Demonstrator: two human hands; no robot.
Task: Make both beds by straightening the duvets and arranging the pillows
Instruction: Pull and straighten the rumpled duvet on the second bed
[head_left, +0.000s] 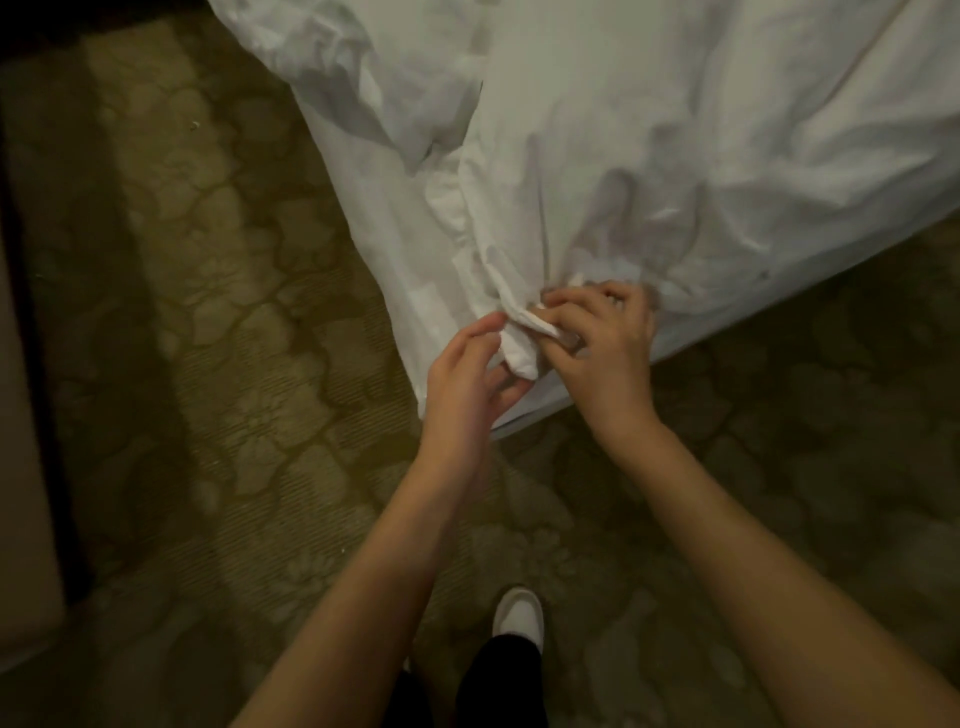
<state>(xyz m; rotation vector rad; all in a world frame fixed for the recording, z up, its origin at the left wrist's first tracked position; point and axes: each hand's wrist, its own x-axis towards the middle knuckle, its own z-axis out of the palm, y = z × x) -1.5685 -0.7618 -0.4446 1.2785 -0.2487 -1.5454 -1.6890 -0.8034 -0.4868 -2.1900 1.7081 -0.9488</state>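
Rumpled white cotton duvet (649, 145) fills upper right of frame, its corner hanging low at centre over patterned olive carpet (234, 364). Right hand (602, 348) pinches the bunched corner, fingers curled round the cloth. Left hand (467, 384) sits just beside it, fingers loosely curved, touching the corner's tip; no firm hold visible. Duvet's bulk runs up and right from the grip, so straightening likely means pulling toward lower left. White shoe (519, 616) at bottom centre
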